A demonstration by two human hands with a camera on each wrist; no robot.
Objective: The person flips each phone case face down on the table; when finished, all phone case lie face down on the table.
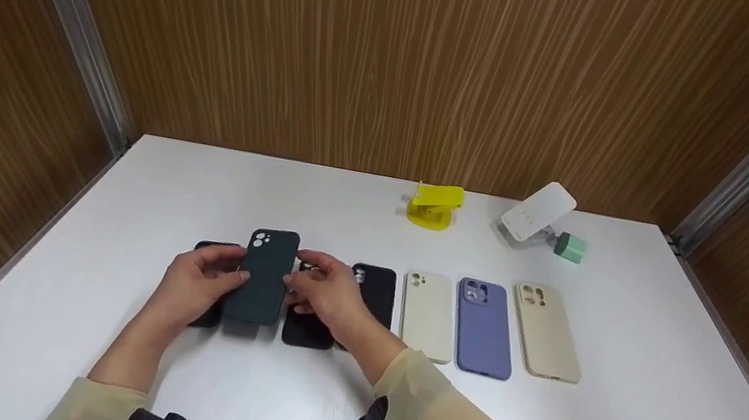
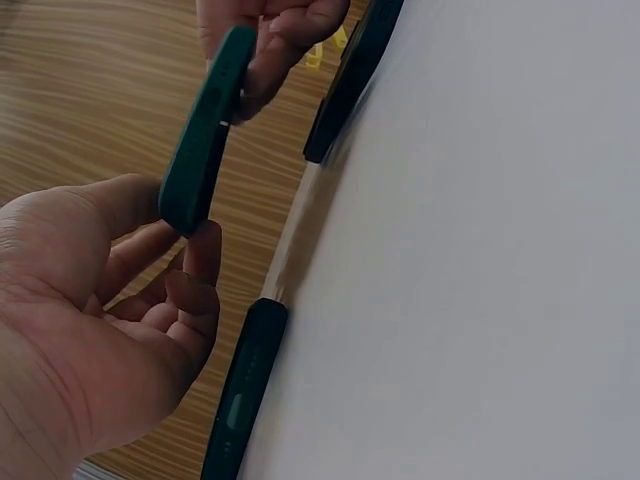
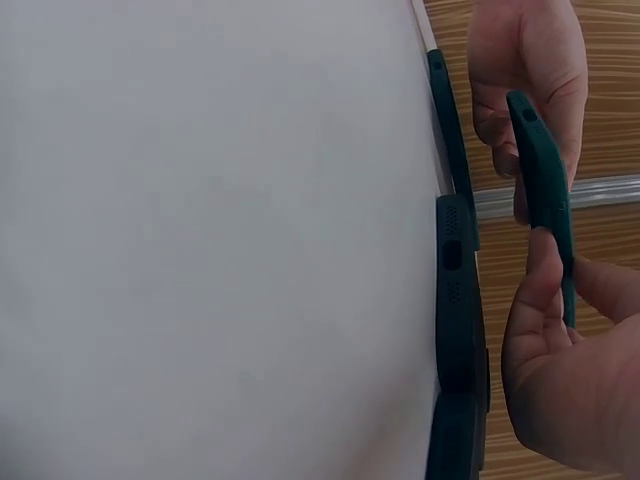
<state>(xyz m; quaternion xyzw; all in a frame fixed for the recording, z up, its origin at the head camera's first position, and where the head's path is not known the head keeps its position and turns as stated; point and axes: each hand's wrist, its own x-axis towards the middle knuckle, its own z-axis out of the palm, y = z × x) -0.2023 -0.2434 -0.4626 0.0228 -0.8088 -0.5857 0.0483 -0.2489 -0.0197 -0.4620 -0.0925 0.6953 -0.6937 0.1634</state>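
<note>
Between both hands a dark green phone case [image 1: 262, 282] is held a little above the white table, its camera cutouts at the top left. My left hand [image 1: 194, 286] pinches its left edge. My right hand [image 1: 330, 294] pinches the right edge near the middle. Seen from the left wrist, the case [image 2: 205, 140] is edge-on and lifted off the tabletop; the right wrist view also shows the case [image 3: 545, 175] raised. Below the left hand lies a dark case [image 1: 204, 318], mostly covered. Another dark case [image 1: 308, 332] lies under the right hand, partly hidden.
Rightward in the row lie a black case [image 1: 375, 294], a cream case [image 1: 429, 318], a purple case [image 1: 485, 331] and a beige case [image 1: 548, 334]. Behind them stand a yellow phone stand [image 1: 435, 205], a white slab-like device [image 1: 539, 211] and a mint-green block [image 1: 570, 247]. Wood-grain panels [image 1: 400, 55] enclose the table.
</note>
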